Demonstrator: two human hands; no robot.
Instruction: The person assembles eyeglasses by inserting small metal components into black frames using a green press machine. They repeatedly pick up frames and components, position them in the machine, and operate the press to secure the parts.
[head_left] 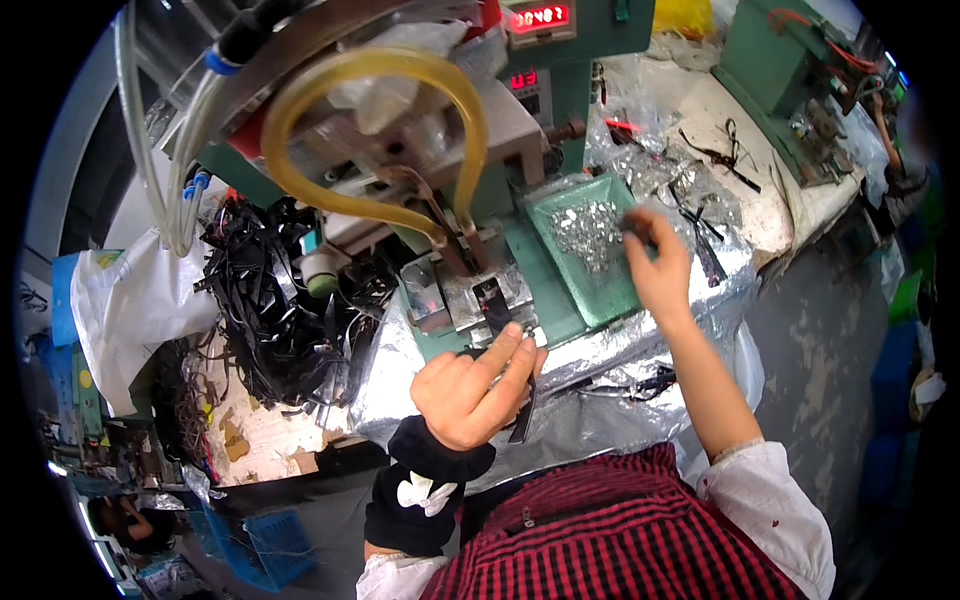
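Low at the front of the green machine [510, 235], my left hand [472, 392] has its fingers closed on a narrow black strip [495, 308]. The strip's far end lies on the small metal fixture [515, 290] below the machine's tool, and a dark tail hangs below my fingers. My right hand [660, 268] is at the right rim of a green tray [610, 305] holding many small shiny metal pieces [588, 232]. Its thumb and fingers are curled toward each other, slightly blurred; whatever they pinch is too small to make out.
A thick yellow hose [475, 110] loops in front of the machine. Left of the fixture is a heap of black strips [265, 300], beside a white bag [140, 310]. Silver foil [620, 350] covers the bench front. Another green machine [780, 85] stands at the far right.
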